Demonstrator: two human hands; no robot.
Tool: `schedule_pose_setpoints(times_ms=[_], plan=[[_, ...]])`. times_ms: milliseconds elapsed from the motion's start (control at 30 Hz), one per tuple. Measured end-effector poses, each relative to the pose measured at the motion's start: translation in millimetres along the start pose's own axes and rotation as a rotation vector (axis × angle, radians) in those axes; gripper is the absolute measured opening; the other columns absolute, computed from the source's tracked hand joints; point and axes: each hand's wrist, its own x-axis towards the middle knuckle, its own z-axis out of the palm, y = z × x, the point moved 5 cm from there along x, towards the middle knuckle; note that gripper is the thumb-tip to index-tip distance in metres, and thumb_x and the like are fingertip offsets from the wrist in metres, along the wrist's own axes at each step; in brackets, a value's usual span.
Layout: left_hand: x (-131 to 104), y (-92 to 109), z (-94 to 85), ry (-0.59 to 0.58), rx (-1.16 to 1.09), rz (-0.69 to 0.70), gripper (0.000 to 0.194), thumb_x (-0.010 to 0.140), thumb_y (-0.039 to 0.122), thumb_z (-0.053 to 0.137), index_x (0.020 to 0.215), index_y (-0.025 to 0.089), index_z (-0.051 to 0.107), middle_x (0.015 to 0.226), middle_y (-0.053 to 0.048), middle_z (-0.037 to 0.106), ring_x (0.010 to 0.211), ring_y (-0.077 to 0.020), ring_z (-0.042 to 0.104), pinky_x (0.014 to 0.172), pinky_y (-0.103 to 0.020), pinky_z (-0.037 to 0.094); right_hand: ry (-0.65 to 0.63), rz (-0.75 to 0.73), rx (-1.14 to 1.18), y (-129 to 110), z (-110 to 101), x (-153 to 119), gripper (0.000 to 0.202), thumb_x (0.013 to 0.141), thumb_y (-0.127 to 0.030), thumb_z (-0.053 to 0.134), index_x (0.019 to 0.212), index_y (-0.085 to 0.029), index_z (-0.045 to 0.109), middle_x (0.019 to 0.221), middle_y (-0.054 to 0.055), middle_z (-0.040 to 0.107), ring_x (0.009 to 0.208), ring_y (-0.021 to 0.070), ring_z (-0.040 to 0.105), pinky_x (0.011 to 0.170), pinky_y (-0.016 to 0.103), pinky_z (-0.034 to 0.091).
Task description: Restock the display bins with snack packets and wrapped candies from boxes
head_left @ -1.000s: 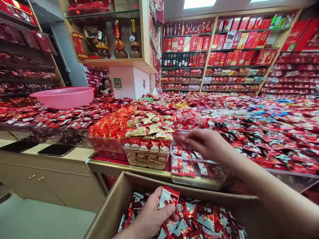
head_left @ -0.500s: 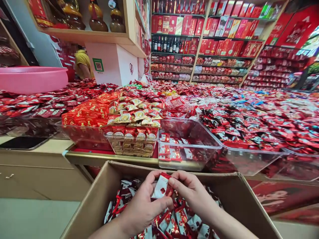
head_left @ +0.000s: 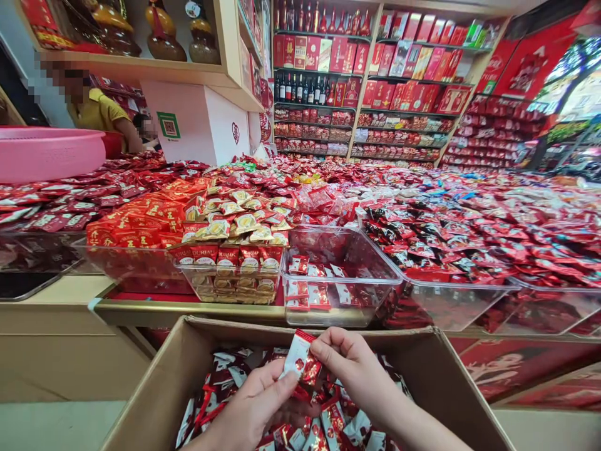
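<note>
Left hand (head_left: 256,401) and right hand (head_left: 359,371) pinch one packet (head_left: 297,354) over one box (head_left: 153,385) holding many more. About five bags (head_left: 228,259) in front read "DURIAN"; one QR code (head_left: 168,126) shows behind.

Your left hand (head_left: 256,398): bare, slender | your right hand (head_left: 359,371): bare, slender | your right forearm (head_left: 420,421): bare, tapering

"DURIA…" — on red-and-gold packets (head_left: 228,258)

pink basin (head_left: 51,156) incomplete at left
</note>
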Motion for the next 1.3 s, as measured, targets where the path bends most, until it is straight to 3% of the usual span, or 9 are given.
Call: schedule_pose_setpoints(times_ms=[133,233,400,567,733,867,967,1100,1300], plan=[[7,-1,-1.7,0.065,-0.024,-0.01,0.026,0.078,0.032,0.045,0.097,0.017,0.055,0.083,-0.004,0.059,0.069,-0.0128,0.056,0.062,-0.023,0.039,0.162,-0.337,-0.428,-23,-2,-12,0.019,0.074,-0.031,0.047,0.088,-0.018,0.049,0.082,0.005,0.053,0.07,0.0141,0.049,0.062,0.026,0.041],[8,-3,1.1,0.085,-0.086,-0.006,0.026,0.076,0.034,0.048,0.095,0.017,0.056,0.07,-0.001,0.058,0.059,-0.0102,0.052,0.054,-0.021,0.037,0.054,-0.574,-0.695,-35,17,-24,0.028,0.068,-0.033,0.055,0.092,-0.02,0.049,0.095,0.008,0.051,0.084,0.0185,0.047,0.069,0.029,0.043],[1,-6,0.3,0.157,-0.17,-0.033,0.02,0.078,0.03,0.045,0.086,0.017,0.057,0.068,-0.001,0.058,0.064,-0.012,0.052,0.062,-0.026,0.04,-0.012,-0.666,-1.068,-28,33,-30,0.006,0.073,-0.014,0.046,0.078,-0.016,0.049,0.087,0.008,0.055,0.073,0.0177,0.047,0.064,0.031,0.042],[-3,-1,1.1,0.031,-0.175,-0.075,0.035,0.08,0.041,0.034,0.092,0.015,0.056,0.077,-0.006,0.061,0.074,-0.017,0.055,0.068,-0.03,0.039,0.006,-0.713,-1.041,-42,20,-37,0.005,0.075,-0.014,0.043,0.075,-0.017,0.047,0.091,0.008,0.057,0.071,0.0154,0.048,0.062,0.029,0.04],[-2,-5,-7.2,0.059,-0.019,-0.113,0.038,0.079,0.044,0.034,0.094,0.014,0.052,0.084,-0.009,0.062,0.073,-0.018,0.057,0.071,-0.032,0.039,0.206,-0.837,-0.916,-102,-21,-39,0.002,0.076,-0.017,0.044,0.076,-0.019,0.045,0.103,0.007,0.054,0.089,0.0144,0.049,0.073,0.027,0.039],[-3,-13,-12.0,0.08,0.094,-0.19,0.037,0.077,0.047,0.036,0.09,0.016,0.051,0.084,-0.008,0.062,0.073,-0.0172,0.058,0.071,-0.031,0.039,0.288,-0.669,-1.155,-132,-58,10,0.01,0.076,-0.027,0.044,0.077,-0.018,0.049,0.094,0.007,0.055,0.084,0.0162,0.05,0.069,0.027,0.038],[-3,-17,-13.8,0.07,0.135,-0.239,0.036,0.075,0.047,0.039,0.087,0.016,0.052,0.083,-0.008,0.063,0.071,-0.0153,0.058,0.067,-0.027,0.039,0.073,-0.478,-1.375,-126,-69,68,0.016,0.074,-0.031,0.046,0.075,-0.017,0.053,0.077,0.004,0.057,0.071,0.0145,0.051,0.062,0.025,0.036],[-1,-24,-17.1,0.045,0.186,-0.285,0.033,0.072,0.046,0.045,0.084,0.016,0.052,0.081,-0.007,0.063,0.065,-0.0133,0.058,0.06,-0.024,0.038,-0.171,-0.392,-1.608,-106,-67,126,0.022,0.071,-0.03,0.048,0.085,-0.015,0.055,0.08,0.008,0.058,0.071,0.0173,0.051,0.06,0.026,0.035],[2,-36,-23.6,0.033,0.249,-0.283,0.031,0.068,0.045,0.05,0.078,0.016,0.053,0.073,-0.004,0.063,0.055,-0.0102,0.054,0.053,-0.021,0.035,-0.397,-0.393,-1.714,-76,-49,153,0.027,0.071,-0.027,0.046,0.092,-0.013,0.056,0.088,0.011,0.058,0.079,0.0193,0.053,0.066,0.027,0.037]])
